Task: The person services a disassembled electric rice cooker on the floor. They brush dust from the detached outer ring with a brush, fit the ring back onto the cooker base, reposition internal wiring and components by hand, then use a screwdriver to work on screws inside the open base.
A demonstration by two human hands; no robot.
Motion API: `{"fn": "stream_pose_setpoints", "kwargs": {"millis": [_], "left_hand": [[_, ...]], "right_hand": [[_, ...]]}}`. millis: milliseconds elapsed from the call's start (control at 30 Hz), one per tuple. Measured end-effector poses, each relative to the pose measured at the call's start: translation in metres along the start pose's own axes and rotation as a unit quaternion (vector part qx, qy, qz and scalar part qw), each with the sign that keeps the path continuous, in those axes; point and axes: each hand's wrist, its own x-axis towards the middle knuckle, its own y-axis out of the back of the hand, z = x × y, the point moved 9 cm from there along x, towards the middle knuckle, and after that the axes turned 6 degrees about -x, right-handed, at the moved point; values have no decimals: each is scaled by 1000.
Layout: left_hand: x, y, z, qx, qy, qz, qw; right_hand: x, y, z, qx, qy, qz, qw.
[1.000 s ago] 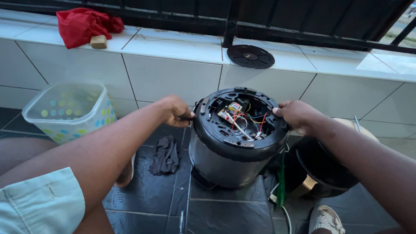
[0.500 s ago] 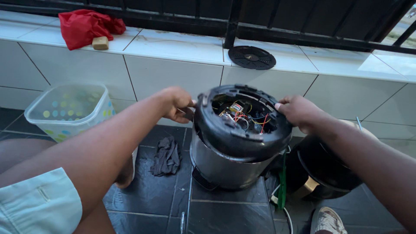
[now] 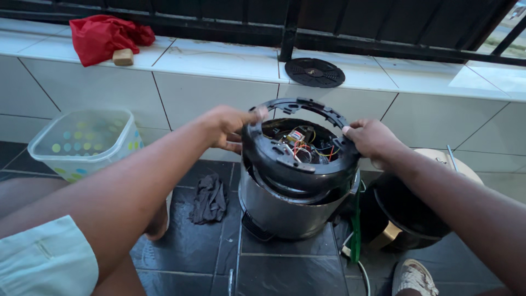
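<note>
Black plastic base ring [image 3: 298,159] of the upturned grey metal cooker body [image 3: 290,211] is sitting tilted between both hands, directly ahead over the dark tiled floor [image 3: 285,271], with the left hand [image 3: 230,127] closing on its left rim and the right hand [image 3: 372,140] gripping its right rim, arms reaching forward equally.

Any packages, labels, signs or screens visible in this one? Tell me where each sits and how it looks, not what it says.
No signs or screens show.
Plastic tub: on the floor at left by the tiled wall, rectangular, translucent with coloured dots.
Small label-like patch: inside the opened appliance among the wires, red and white, too small to be sure.
</note>
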Motion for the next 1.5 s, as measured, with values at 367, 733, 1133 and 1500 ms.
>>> {"fn": "stream_pose_setpoints", "kwargs": {"millis": [367,733,1133,1500], "left_hand": [[5,13,-3,0,-16,38,999],[11,1,-5,25,-25,45,998],[-33,-4,20,105,-68,118,985],[-49,-6,28,198,-77,170,962]], "right_hand": [[37,-1,61,216,-152,-33,964],[43,-15,40,267,-46,-84,959],[21,-36,29,248,-38,-173,953],[33,-40,44,285,-51,-155,944]]}}
